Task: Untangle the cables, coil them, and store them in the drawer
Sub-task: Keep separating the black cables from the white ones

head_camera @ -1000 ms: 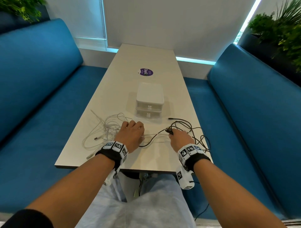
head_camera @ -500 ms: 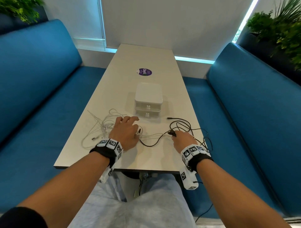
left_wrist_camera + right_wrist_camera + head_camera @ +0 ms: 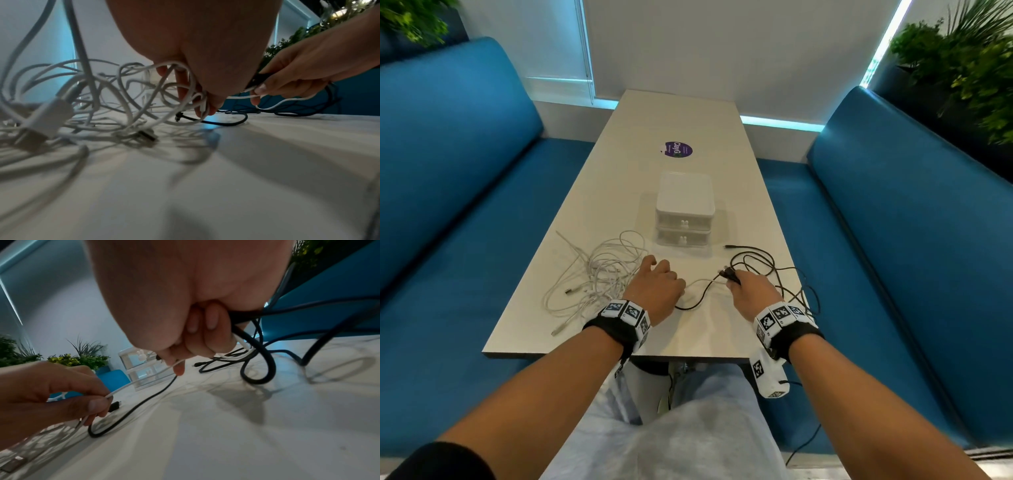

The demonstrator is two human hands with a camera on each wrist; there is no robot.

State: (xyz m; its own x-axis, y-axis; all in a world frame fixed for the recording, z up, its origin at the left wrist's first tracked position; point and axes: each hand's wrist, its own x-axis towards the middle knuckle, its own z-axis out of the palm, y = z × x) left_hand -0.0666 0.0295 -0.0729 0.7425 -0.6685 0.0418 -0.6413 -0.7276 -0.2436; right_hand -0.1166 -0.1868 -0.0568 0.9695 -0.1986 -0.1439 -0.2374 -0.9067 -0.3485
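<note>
The left hand (image 3: 655, 289) has slid left, pinching the white cable (image 3: 144, 379) taut against the right hand (image 3: 751, 294), which grips black cable (image 3: 760, 255): separating has started.

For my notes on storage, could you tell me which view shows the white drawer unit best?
The head view: the drawer unit is whole and sharp, both drawers shut. The right wrist view shows it small and distant; in the left wrist view it is blurred behind white cables.

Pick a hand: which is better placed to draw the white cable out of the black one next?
Left, probably. The left hand already pinches the white cable next to the white tangle. The right hand grips the black cable and anchors it.
</note>
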